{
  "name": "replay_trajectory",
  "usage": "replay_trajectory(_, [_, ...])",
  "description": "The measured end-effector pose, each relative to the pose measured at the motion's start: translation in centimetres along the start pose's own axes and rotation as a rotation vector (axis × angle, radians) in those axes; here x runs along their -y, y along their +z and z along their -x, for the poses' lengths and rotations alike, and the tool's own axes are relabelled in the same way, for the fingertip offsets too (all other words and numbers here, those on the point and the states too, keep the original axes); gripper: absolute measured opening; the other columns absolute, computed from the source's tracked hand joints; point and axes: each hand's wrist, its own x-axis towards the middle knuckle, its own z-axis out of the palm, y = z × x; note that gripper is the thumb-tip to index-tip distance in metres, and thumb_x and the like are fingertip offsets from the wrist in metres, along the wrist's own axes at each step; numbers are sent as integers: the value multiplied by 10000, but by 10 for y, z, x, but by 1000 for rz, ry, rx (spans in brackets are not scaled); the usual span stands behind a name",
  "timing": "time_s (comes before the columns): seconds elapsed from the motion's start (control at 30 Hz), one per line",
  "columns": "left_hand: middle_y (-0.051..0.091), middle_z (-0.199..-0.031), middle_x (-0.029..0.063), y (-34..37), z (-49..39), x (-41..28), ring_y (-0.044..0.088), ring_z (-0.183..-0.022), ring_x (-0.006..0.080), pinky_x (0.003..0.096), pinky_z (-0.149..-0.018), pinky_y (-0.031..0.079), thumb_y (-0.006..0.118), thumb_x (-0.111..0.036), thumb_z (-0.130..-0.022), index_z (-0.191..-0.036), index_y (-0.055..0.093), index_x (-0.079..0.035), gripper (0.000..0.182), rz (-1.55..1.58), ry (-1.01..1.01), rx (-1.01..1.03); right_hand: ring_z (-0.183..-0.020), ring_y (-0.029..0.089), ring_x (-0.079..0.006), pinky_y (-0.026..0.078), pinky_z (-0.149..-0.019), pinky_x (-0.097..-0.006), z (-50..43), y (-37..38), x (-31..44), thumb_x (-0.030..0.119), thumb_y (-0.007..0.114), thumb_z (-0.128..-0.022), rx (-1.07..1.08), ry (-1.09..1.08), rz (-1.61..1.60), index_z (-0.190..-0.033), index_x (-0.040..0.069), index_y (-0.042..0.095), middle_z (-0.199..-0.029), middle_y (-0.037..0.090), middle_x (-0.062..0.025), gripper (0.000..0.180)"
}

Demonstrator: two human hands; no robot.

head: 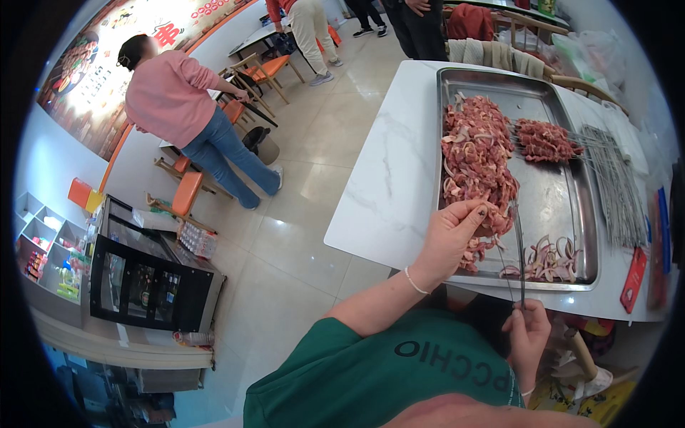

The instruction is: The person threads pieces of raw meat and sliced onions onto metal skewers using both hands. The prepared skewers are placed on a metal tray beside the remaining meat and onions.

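My left hand (455,230) pinches a piece of raw meat (500,222) at the near end of a long pile of sliced raw meat and onion (476,144). Below it to the right, my right hand (527,326) holds several thin metal skewers (520,262) by their lower ends, pointing up toward the meat. One skewer stands apart from the others, its tip close to my left fingers. The pile lies in a steel tray (551,198). Loaded meat skewers (548,140) rest across the tray's right side. Sliced onion (551,260) lies in its near right corner.
Bare metal skewers (615,187) lie on the white table (374,176), right of the tray. A red tag (633,280) is near the table edge. A person in a pink top (171,101) stands across the floor; other people stand at the back. Chairs and a glass-fronted cabinet (144,289) are at left.
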Motion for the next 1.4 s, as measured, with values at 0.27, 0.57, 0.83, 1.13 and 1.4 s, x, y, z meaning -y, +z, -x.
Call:
replay_trajectory(0.27, [711, -1014, 119, -4, -1, 5, 704, -948, 200, 366, -851, 604, 528, -131, -1054, -1134, 641, 23, 208, 16, 77, 13, -640, 565, -74, 423, -598, -199, 1, 0, 4, -3, 549, -981, 19, 36, 34, -1050, -23, 548, -737, 585, -28, 71])
replay_trajectory(0.57, [732, -1000, 108, 1, 5, -2, 714, -903, 173, 300, -797, 592, 535, -146, -1053, -1122, 660, 13, 213, -59, -91, -14, -605, 535, -60, 394, -565, -188, -2, 5, 2, 6, 541, -991, 17, -11, 29, -1063, -13, 549, -728, 591, -32, 75])
replay_trajectory(0.83, [730, -1000, 103, 2, 6, 7, 710, -911, 173, 313, -833, 580, 534, -130, -1051, -1102, 670, 10, 201, -100, -36, 2, -529, 442, -25, 345, -495, -169, -11, 16, 14, 53, 537, -1014, 44, 46, 11, -1079, 14, 550, -756, 633, -49, 77])
replay_trajectory(1.13, [719, -1055, 135, 2, 1, 3, 704, -969, 221, 346, -883, 582, 573, -25, -1003, -1249, 601, 22, 252, -22, -29, 2, -643, 548, -53, 411, -588, -194, -7, 15, 6, 44, 538, -1008, 43, 37, 24, -1082, -20, 592, -755, 617, -19, 111])
replay_trajectory(1.4, [570, -1323, 163, -9, 0, -12, 617, -1140, 197, 312, -998, 501, 606, -8, -979, -1506, 324, 31, 598, -168, -100, 37, -691, 567, -56, 433, -637, -193, -15, 15, 6, 42, 551, -1004, -24, 50, -110, -1086, -63, 636, -759, 623, -15, 158])
